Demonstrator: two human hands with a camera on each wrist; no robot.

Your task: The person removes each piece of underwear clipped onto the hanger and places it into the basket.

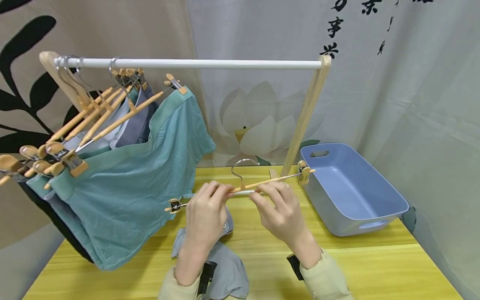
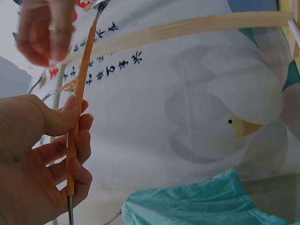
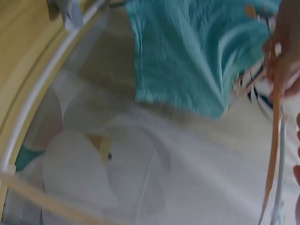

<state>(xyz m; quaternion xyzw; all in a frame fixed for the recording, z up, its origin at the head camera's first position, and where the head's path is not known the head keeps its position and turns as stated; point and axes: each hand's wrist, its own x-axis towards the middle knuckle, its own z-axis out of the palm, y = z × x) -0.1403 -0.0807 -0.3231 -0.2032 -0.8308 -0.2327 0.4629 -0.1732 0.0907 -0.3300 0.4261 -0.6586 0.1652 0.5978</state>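
Note:
A wooden clip hanger (image 1: 262,182) with a metal hook and a clip at each end is held up over the table at a slant, the right end higher. No garment hangs from its clips. My left hand (image 1: 208,208) grips its wooden bar left of the hook; in the left wrist view, thumb and fingers wrap the bar (image 2: 80,93). My right hand (image 1: 279,210) is beside the bar, right of the hook, fingers loosely bent; in the left wrist view that blurred hand (image 2: 47,30) appears off the wood. A grey garment (image 1: 226,266) lies crumpled below my left forearm.
A rack with a white rail (image 1: 217,64) stands across the back. Several hangers with clipped garments crowd its left end, teal shorts (image 1: 150,166) nearest. A blue plastic basket (image 1: 318,208) sits at the right of the wooden table (image 1: 270,246). A printed curtain (image 1: 262,25) hangs behind.

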